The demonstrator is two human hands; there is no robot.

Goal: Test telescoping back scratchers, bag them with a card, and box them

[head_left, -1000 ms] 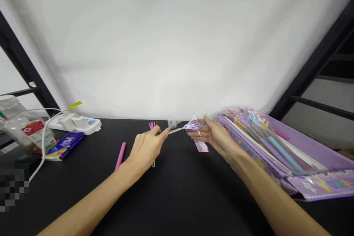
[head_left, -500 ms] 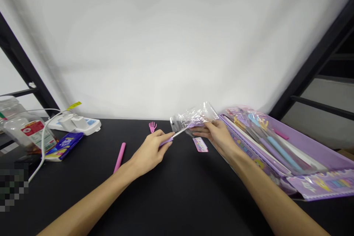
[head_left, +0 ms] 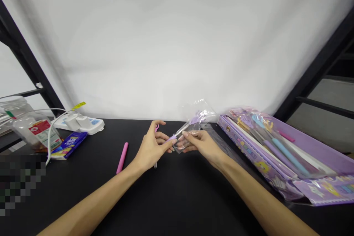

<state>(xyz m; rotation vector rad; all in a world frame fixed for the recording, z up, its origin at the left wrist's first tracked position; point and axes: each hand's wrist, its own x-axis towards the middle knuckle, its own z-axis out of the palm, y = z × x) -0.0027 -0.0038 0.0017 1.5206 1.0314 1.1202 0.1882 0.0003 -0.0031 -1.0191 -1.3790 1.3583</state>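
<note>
Both hands hold a purple scratcher (head_left: 195, 119) and its clear bag (head_left: 205, 108) over a black table (head_left: 177, 199).
In the head view, the left hand (head_left: 153, 145) pinches the scratcher's purple handle between thumb and fingers, its index finger lifted away, while the right hand (head_left: 203, 143) grips the bag between thumb and fingers beside the metal shaft. The scratcher tilts up to the right, its hand-shaped head showing through the plastic; how far it sits inside, I cannot tell. A pink rod (head_left: 122, 158) lies left of the left hand, which mostly hides a pink piece with a metal end (head_left: 155, 165). On the right stands a purple box (head_left: 329, 151) of packaged scratchers (head_left: 287, 151); on the far left, a blue packet (head_left: 70, 145) lies near a white power strip (head_left: 95, 126).
</note>
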